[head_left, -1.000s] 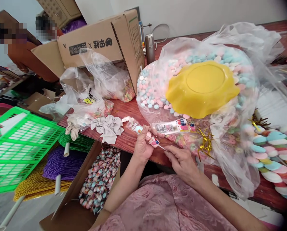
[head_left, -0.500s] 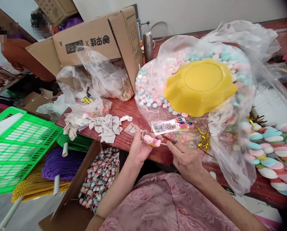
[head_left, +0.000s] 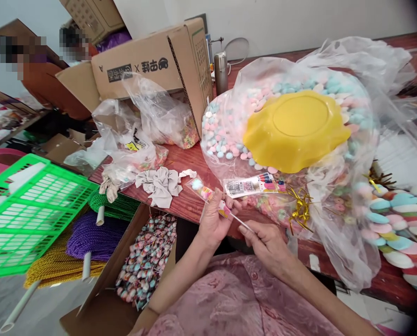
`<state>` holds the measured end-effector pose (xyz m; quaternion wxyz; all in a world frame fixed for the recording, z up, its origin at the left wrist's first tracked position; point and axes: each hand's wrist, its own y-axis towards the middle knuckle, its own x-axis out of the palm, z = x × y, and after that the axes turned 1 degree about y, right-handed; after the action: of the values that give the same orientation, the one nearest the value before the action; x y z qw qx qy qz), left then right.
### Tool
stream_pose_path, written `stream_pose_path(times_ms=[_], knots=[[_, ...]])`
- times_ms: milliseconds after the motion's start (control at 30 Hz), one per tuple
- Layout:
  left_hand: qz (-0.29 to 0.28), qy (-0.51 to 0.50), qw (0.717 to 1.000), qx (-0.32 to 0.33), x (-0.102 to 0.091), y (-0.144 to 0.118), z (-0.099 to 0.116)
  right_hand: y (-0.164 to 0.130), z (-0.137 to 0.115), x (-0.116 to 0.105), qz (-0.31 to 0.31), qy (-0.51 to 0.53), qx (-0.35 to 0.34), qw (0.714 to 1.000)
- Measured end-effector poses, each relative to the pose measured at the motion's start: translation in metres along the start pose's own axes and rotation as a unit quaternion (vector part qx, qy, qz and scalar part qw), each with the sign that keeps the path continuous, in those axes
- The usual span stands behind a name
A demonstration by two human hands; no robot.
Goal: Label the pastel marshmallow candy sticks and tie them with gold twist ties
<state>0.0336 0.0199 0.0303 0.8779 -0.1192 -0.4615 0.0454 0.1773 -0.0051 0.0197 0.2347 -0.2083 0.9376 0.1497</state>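
My left hand [head_left: 213, 219] grips a clear narrow wrapper [head_left: 200, 189] with pastel candy pieces threaded on a thin white stick [head_left: 241, 220]. My right hand [head_left: 264, 240] pinches the free end of that stick, just to the right of the left hand. Both hands hover over the front edge of the red wooden table [head_left: 187, 203]. Right behind them lies a printed label strip [head_left: 253, 185] on a big clear bag of pastel candies [head_left: 225, 135], which carries an upturned yellow bowl [head_left: 295, 128].
A grey cloth scrunchie [head_left: 161, 184] and crumpled plastic bags [head_left: 131, 140] lie left on the table, before a cardboard carton [head_left: 152, 70]. Below are a box of wrapped lollipops [head_left: 147, 261], a green crate [head_left: 26, 210], purple, green and gold cord spools. Twisted marshmallows [head_left: 393, 224] lie right. Another person sits far left.
The stick of candies has slid further into the wrapper in my left hand; my right hand now pinches the stick's end instead of pointing beside it. The view shifted slightly.
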Motion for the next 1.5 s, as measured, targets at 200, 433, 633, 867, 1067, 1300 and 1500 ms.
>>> stream_pose_path(times_ms=[200, 433, 633, 867, 1067, 1300, 1500], knots=[[-0.02, 0.017, 0.998, -0.052, 0.005, -0.007, -0.011, -0.009, -0.014, -0.004, -0.001, -0.141, -0.047, 0.989], [-0.051, 0.037, 0.996, -0.06, 0.003, -0.01, -0.016, -0.016, 0.008, 0.006, 0.021, -0.268, -0.058, 0.961], [-0.011, 0.121, 0.992, -0.039, 0.006, -0.015, -0.03, -0.004, 0.02, 0.018, 0.027, -0.3, -0.047, 0.952], [0.007, 0.232, 0.972, -0.043, 0.002, -0.016, -0.023, -0.001, 0.007, 0.002, -0.006, -0.268, -0.11, 0.957], [-0.141, 0.222, 0.927, -0.267, -0.003, -0.031, 0.005, 0.001, -0.016, -0.069, 0.032, -0.36, -0.229, 0.904], [-0.305, 0.326, 0.718, -0.535, -0.003, -0.051, 0.01, 0.006, -0.023, -0.071, -0.173, -0.386, -0.404, 0.811], [-0.356, 0.792, 0.483, -0.114, -0.003, -0.048, 0.025, -0.018, -0.045, -0.056, -0.209, -0.341, -0.138, 0.906]])
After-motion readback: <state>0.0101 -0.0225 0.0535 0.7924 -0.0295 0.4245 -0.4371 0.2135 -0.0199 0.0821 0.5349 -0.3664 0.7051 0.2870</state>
